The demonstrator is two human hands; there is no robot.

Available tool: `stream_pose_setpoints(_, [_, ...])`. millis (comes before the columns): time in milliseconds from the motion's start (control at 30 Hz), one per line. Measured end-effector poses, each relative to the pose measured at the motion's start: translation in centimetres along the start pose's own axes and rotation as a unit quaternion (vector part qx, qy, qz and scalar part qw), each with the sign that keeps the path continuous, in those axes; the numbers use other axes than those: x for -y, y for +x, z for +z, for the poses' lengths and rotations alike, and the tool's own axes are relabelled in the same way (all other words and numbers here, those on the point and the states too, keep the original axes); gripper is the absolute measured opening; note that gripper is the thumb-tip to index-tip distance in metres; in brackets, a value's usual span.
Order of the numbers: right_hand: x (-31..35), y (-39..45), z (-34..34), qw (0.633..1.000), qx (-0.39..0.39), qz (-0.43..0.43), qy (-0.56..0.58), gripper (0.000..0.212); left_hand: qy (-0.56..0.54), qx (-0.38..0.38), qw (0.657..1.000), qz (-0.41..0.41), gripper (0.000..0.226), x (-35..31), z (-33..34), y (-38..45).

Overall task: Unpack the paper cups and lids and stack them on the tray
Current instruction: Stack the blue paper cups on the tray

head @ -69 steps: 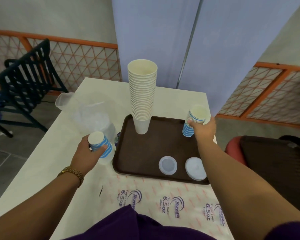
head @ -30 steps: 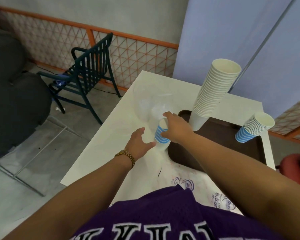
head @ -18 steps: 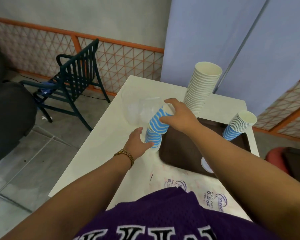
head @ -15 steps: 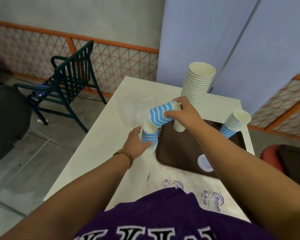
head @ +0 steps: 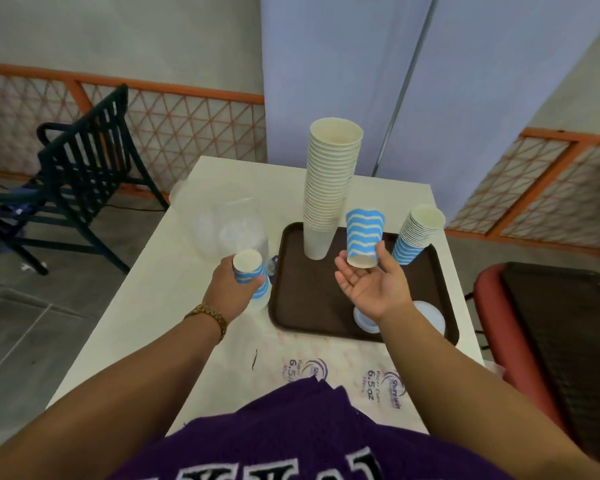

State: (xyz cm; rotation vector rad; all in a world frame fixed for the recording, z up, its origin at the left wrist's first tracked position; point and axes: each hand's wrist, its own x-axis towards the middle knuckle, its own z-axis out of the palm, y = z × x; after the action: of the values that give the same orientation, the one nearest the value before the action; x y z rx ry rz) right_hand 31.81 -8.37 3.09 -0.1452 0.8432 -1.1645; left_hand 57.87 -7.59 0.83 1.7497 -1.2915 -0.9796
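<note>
A brown tray (head: 309, 306) lies on the white table. A tall stack of plain white cups (head: 329, 188) stands at the tray's back, and a shorter blue-striped stack (head: 417, 235) leans at its back right. Two white lids (head: 430, 317) lie at its front right, partly hidden by my right wrist. My left hand (head: 226, 289) grips a sleeve of blue-striped cups (head: 252, 275) just left of the tray. My right hand (head: 374, 292), palm up over the tray, holds a few nested blue-striped cups (head: 364, 237) at its fingertips.
A clear plastic bag of lids (head: 229, 230) lies on the table left of the tray. A printed cup wrapper (head: 361, 368) is spread along the near edge. A dark slatted chair (head: 80, 174) stands to the left, a red seat (head: 520, 341) to the right.
My right hand pulled a few blue cups off the sleeve held by my left hand and carried them right, over the tray. The view swung back toward the tray.
</note>
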Motion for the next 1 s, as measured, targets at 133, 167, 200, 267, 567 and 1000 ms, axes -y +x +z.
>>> stream_pose_setpoints(133, [1.0,-0.1,-0.8,1.000,0.019,0.003,-0.019,0.048,0.009,-0.001,1.000,0.003,0.060,-0.2,0.3,0.0])
stream_pose_setpoints(167, [1.4,0.0,-0.9,0.999,0.020,0.002,-0.038,0.045,0.011,-0.001,1.000,0.002,0.060,-0.1,0.3,0.1])
stream_pose_setpoints(200, [1.9,0.1,-1.0,0.998,0.018,-0.004,-0.057,0.044,0.014,0.000,1.000,0.001,0.060,-0.1,0.4,0.1])
stream_pose_setpoints(267, [3.1,0.3,-1.2,0.996,0.006,-0.029,-0.084,0.044,0.015,0.001,1.000,-0.003,0.061,0.1,0.4,0.2])
stream_pose_setpoints(567, [11.9,2.8,-1.9,0.856,-0.196,-0.335,-0.342,0.049,0.020,-0.015,1.000,-0.009,0.061,0.2,0.7,-0.1])
stream_pose_setpoints(1000, [14.4,6.1,-4.6,0.740,-0.370,-0.282,-0.486,0.080,0.029,-0.026,0.999,-0.027,0.060,0.0,1.1,-0.3])
